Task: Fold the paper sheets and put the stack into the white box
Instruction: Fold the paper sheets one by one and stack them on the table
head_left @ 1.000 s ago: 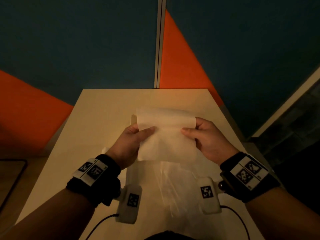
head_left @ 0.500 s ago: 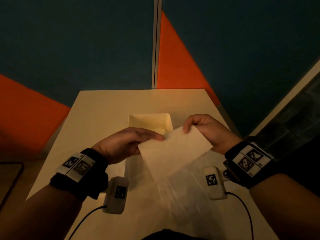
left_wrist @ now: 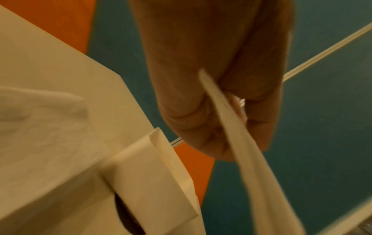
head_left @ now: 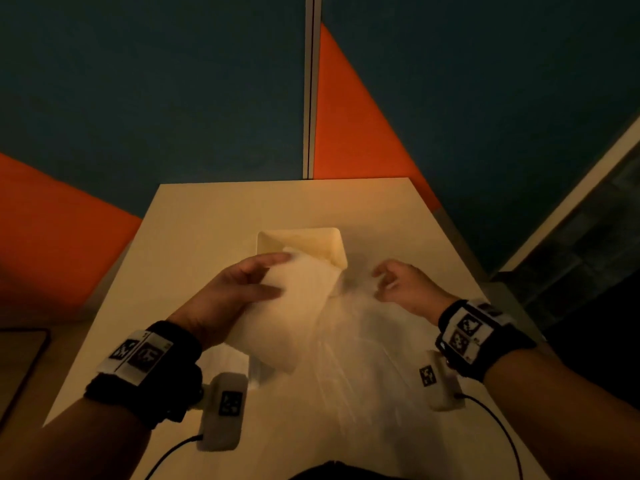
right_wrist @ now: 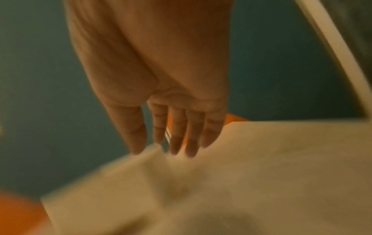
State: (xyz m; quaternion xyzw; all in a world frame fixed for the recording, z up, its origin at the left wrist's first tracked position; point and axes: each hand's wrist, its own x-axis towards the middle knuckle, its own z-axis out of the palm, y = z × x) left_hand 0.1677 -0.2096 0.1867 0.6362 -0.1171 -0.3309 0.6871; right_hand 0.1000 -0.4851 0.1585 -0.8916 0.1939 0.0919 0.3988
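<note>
Left hand (head_left: pixel 235 292) pinches folded paper (head_left: pixel 291 306) over white box (head_left: pixel 332 242) rim; right hand (head_left: pixel 401 285) fingers loose.

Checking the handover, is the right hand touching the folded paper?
Apart. In the head view the right hand hangs open, with bare table between it and the folded paper, which the left hand holds alone.

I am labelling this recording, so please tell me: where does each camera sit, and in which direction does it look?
Head: on the head, looking forward and down at the table; both forearms, left hand and right hand show.
Left wrist: looks along the left hand gripping the folded paper; white box beside.
Right wrist: looks along the right hand's straight fingers, blurred.
Head and left wrist views share paper and box.
</note>
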